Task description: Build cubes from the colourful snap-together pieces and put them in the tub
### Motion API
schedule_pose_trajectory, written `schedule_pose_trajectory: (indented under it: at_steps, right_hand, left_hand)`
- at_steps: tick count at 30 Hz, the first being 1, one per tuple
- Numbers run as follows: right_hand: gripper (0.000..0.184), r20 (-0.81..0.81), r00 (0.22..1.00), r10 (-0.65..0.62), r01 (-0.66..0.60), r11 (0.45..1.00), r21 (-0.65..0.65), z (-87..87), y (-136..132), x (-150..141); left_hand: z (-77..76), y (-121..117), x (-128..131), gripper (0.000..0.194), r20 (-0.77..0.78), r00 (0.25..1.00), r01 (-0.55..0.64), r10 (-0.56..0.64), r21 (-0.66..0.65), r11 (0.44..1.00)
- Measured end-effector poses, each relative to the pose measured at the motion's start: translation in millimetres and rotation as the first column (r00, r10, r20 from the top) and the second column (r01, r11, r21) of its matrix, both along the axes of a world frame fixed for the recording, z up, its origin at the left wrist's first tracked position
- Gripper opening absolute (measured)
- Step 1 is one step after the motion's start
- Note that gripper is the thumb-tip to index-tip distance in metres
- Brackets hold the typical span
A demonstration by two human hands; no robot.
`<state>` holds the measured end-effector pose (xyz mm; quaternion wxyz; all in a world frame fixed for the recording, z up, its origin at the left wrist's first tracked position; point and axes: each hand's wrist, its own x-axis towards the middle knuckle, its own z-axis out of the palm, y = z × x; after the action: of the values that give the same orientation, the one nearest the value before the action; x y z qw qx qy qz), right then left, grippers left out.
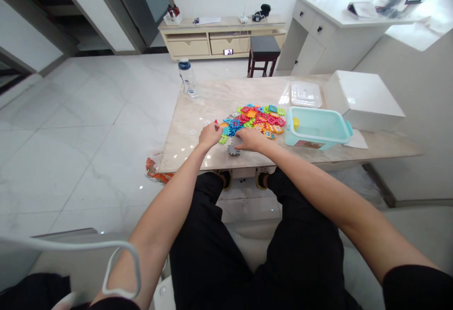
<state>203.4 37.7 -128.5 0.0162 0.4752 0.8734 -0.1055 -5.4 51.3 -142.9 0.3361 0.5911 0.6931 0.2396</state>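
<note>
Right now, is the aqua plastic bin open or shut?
Open: the aqua plastic bin is uncovered; a clear lid lies beside it on the marble table.

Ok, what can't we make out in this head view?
Left hand: its fingers hide whether it holds anything.
Right hand: covers part of the gray plastic tile, hiding its full shape.
Colored plastic tiles: upper ones hide those beneath.
Phone: screen too small to read.
Items on the white counter: washed out by glare.
Orange packet: partly hidden by the tabletop.
</note>
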Motion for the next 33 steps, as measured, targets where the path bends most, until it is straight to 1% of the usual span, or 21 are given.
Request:
schedule_pose_trajectory:
  at_steps: [2,5,8,12,16,19,21,26,30,33]
  right_hand:
    - [0.045,0.089,0.995,0.035,-0.035,0.999,0.0,-1.7,-6,-9]
    - [0.045,0.177,0.981,0.075,-0.075,0.997,-0.003,-6.4,-13,-24]
    - [0.044,0.212,0.975,0.071,-0.072,0.997,-0.005,-10.6,-16,-35]
    - [0.043,0.237,0.97,0.051,-0.047,0.999,-0.019,-13.4,-17,-40]
    - [0.049,0.243,0.969,0.039,-0.029,0.999,-0.045,-17.0,-15,-41]
    - [0.058,0.234,0.971,0.041,-0.026,0.997,-0.067,-22.8,-13,-42]
    - [0.058,0.229,0.972,0.043,-0.025,0.996,-0.083,-27.8,-12,-44]
    - [0.044,0.217,0.975,0.054,-0.028,0.992,-0.121,-36.7,-12,-47]
    - [0.039,0.181,0.983,0.04,-0.016,0.991,-0.131,-35.8,-15,-47]
    - [0.037,0.143,0.99,0.004,0.017,0.99,-0.143,-35.6,-16,-47]
  left_hand:
    - [-2.5,-2,-8,0.016,-0.088,0.996,-0.014,0.017,0.039,0.999]
    - [-5.4,-5,-15,0.014,-0.157,0.988,0.007,0.001,0.052,0.999]
    - [-6.9,-7,-20,0.017,-0.187,0.982,0.017,-0.005,0.059,0.998]
    - [-7.2,-8,-25,0.019,-0.208,0.978,0.021,-0.007,0.067,0.998]
    - [-7.7,-8,-28,0.02,-0.218,0.976,0.028,-0.011,0.074,0.997]
    - [-9.4,-7,-28,0.02,-0.22,0.975,0.034,-0.015,0.083,0.996]
    - [-10.6,-7,-29,0.02,-0.217,0.976,0.04,-0.02,0.089,0.995]
    - [-11.6,-8,-33,0.018,-0.201,0.979,0.043,-0.023,0.098,0.994]
    - [-10.3,-8,-34,0.016,-0.193,0.981,0.039,-0.018,0.101,0.994]
    - [-8.7,-8,-33,0.016,-0.176,0.983,0.065,-0.044,0.112,0.992]
